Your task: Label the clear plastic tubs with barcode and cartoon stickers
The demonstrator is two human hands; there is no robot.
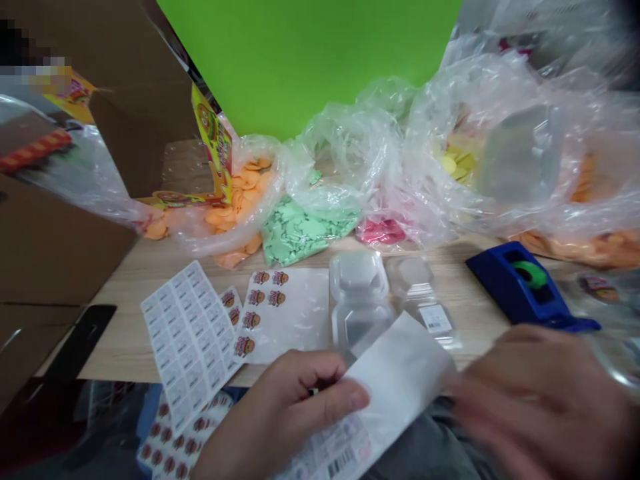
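My left hand (295,407) pinches a sheet of barcode labels (400,367) between thumb and fingers. The upper part of that sheet is blank white, and printed labels show at its lower end. My right hand (540,400) is smeared by motion at the sheet's right edge; whether its fingers grip anything cannot be made out. Beyond the sheet lie a clear plastic clamshell box (357,287), its lid opened out, and a second clear box (417,287) bearing a white label (435,319). A sheet of round burger stickers (295,313), partly bare, lies left of the boxes.
Another barcode label sheet (190,333) overhangs the table's front edge, above more stickers (175,433). A blue tape dispenser (520,283) stands at right. Along the back are plastic bags with orange pieces (240,203), green pieces (300,230) and pink pieces (383,230), before a green panel (310,60).
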